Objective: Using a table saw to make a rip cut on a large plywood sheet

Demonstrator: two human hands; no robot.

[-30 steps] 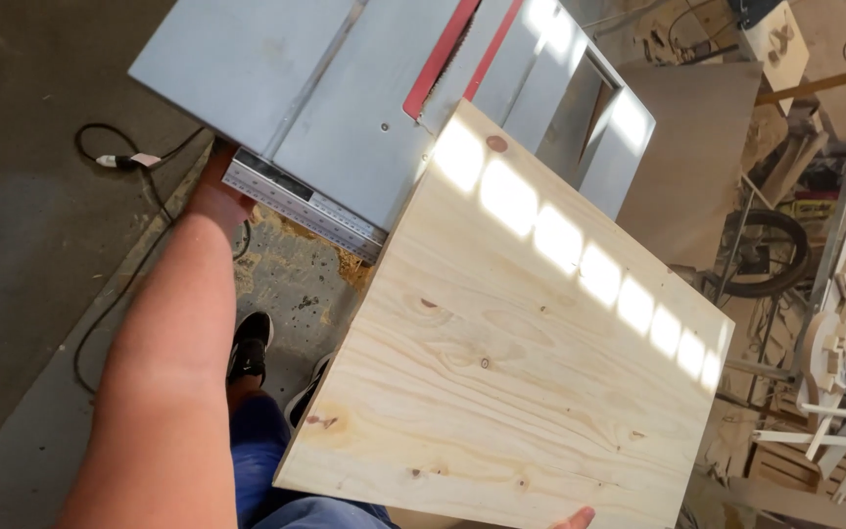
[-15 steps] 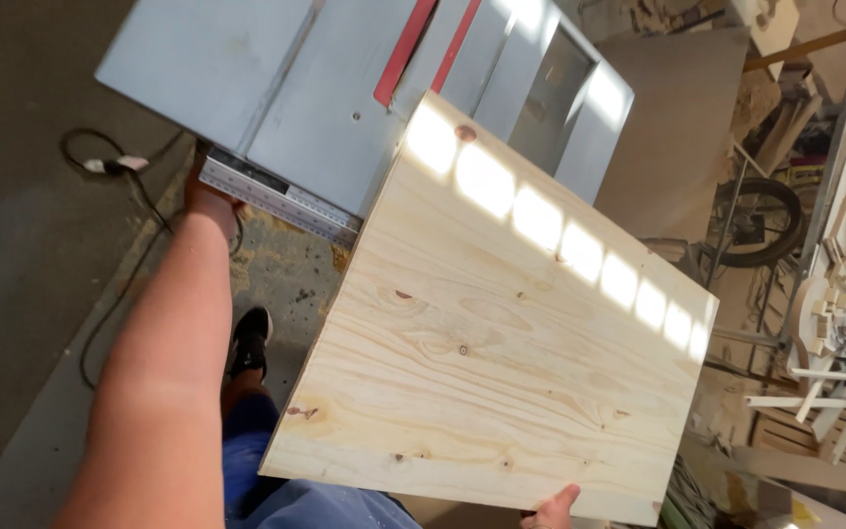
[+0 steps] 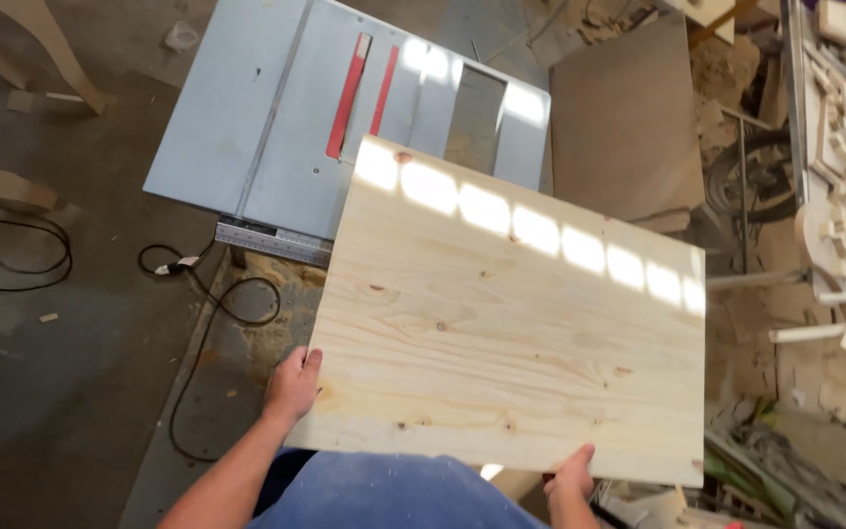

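Note:
I hold a large pale pine board [image 3: 511,313] flat in front of me, above the near right part of a grey table saw [image 3: 276,127]. My left hand [image 3: 291,384] grips the board's near left corner. At the near edge, toward the right, my right hand [image 3: 570,475] grips it from below with the thumb on top. A red blade insert [image 3: 348,96] shows in the saw top, beyond the board's far edge. Bright patches of sunlight cross the board's far side.
Black cables [image 3: 212,313] loop over the concrete floor to the left. A brown panel [image 3: 629,118] leans behind the saw. Wood offcuts and scrap [image 3: 834,176] are heaped on the right. Pale curved wooden pieces [image 3: 12,98] lie at the far left.
My left hand left the saw's front rail and took the board's near left corner. The board swung a little and now sits more level. The view pulled back.

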